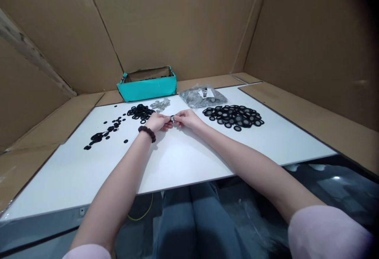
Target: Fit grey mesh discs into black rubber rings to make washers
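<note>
My left hand (158, 122) and my right hand (186, 118) meet over the middle of the white board (177, 160), fingers pinched together on a small ring-shaped part (172, 119) held between them. A dark bead bracelet (147, 132) circles my left wrist. A pile of loose black rubber rings (139, 112) lies just left of my hands, with a small heap of grey metal discs (160, 104) behind it. To the right lies a wide pile of black rings with grey centres (233, 117).
A teal open box (147, 84) stands at the board's far edge. A clear bag of grey discs (202, 96) lies beside it. Scattered black rings (102, 134) trail to the left. Cardboard walls enclose the bench; my knees show below the front edge.
</note>
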Tool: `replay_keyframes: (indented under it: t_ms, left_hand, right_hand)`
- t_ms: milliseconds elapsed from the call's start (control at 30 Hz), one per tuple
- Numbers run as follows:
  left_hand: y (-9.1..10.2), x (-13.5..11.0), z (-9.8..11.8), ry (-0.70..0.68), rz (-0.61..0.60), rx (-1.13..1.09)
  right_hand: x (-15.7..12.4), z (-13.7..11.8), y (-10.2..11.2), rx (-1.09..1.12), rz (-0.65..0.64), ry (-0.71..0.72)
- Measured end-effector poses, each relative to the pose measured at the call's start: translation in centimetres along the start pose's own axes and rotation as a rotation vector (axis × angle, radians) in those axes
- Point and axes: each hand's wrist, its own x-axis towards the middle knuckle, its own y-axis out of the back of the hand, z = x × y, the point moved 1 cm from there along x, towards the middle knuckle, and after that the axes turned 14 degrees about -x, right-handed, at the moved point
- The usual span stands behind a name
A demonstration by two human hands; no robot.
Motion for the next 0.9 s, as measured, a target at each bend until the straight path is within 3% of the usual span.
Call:
replay_keyframes:
  t_ms: [100,400,600,800,900]
  left_hand:
    - [-0.2,0.2,-0.4,-0.016,0.034,0.003]
    - [-1.2,1.1,-1.4,-0.318,0.120,0.051]
    - [-0.3,1.6,-1.6,-0.355,0.070,0.102]
    - [-0.1,1.3,-1.3,-0.428,0.055,0.263]
    - [-0.1,0.9,-1.0,-0.414,0.027,0.236]
  right_hand:
    - [0.3,0.5,-0.2,0.021,0.008,-0.007]
    - [0.5,0.5,0.5,0.173,-0.096,-0.089]
    - [0.3,0.4,0.8,0.099,-0.209,-0.058]
    - [0.2,0.2,0.6,0.009,-0.201,-0.005]
    - [0.4,0.3,0.7,-0.015,-0.199,0.003]
